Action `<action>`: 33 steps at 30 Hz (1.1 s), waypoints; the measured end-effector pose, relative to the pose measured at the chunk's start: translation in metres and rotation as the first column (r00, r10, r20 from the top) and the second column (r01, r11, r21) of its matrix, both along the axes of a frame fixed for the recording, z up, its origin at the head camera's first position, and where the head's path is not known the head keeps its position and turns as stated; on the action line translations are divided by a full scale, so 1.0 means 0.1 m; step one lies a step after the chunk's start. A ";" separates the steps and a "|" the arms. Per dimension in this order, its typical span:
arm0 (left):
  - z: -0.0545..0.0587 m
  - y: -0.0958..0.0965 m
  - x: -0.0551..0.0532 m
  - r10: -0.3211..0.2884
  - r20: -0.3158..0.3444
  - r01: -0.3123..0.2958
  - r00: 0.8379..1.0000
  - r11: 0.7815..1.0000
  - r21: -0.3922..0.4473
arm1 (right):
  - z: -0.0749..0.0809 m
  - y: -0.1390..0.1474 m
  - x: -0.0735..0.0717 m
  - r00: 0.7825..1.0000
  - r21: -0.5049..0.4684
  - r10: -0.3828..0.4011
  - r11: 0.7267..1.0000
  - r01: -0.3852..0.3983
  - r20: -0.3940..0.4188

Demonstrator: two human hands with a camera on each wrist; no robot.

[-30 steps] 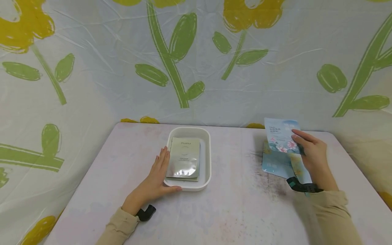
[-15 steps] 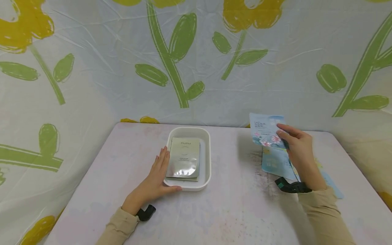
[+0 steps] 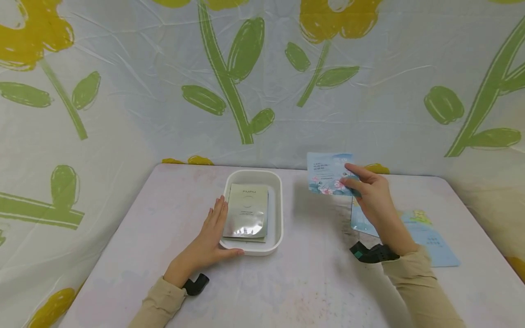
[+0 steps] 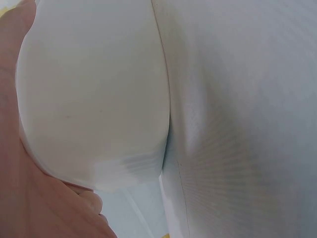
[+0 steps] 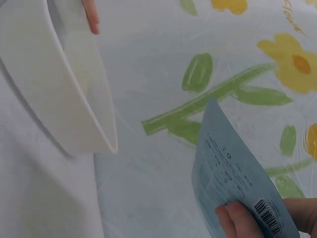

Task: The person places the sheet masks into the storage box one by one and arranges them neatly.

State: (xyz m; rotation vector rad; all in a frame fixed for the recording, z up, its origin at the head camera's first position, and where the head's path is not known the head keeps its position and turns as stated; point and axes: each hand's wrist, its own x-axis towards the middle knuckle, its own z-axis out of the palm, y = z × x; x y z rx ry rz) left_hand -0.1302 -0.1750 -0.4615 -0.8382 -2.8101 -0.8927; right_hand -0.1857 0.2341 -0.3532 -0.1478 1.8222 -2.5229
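Observation:
My right hand pinches a light blue sheet mask packet printed with pink lotus flowers, thumb on one face and fingers behind. It is held up over the table, right of the white tray. In the right wrist view the packet's back shows small print and a barcode. Straight fingers of my left hand rest along the tray's left side, with the thumb at its front edge. Inside the tray lie pale green packets, the top one marked PMPM, with a blue edge peeking out at the right.
Light blue packets lie on the table at the right, partly covered by my right hand and forearm. Behind the table hangs a flower-print cloth. Dark specks mark the table's middle.
My right hand has moved left toward the tray with the lotus packet, uncovering more of the blue packets on the table. The left hand and tray have stayed put.

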 end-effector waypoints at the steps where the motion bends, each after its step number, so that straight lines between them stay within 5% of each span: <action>1: 0.00 0.00 0.00 0.001 0.003 -0.001 1.000 1.000 -0.001 | 0.00 -0.04 0.00 1.000 -0.007 0.011 1.000 -0.011 0.001; 13: -0.01 0.00 0.00 0.000 -0.009 0.000 1.000 1.000 0.007 | 0.06 -0.53 0.01 0.995 0.106 0.075 0.991 -0.082 0.063; 33: -0.03 0.01 -0.02 0.010 -0.008 -0.010 1.000 1.000 0.013 | -0.15 -1.22 0.02 0.971 0.184 0.201 0.958 -0.222 0.126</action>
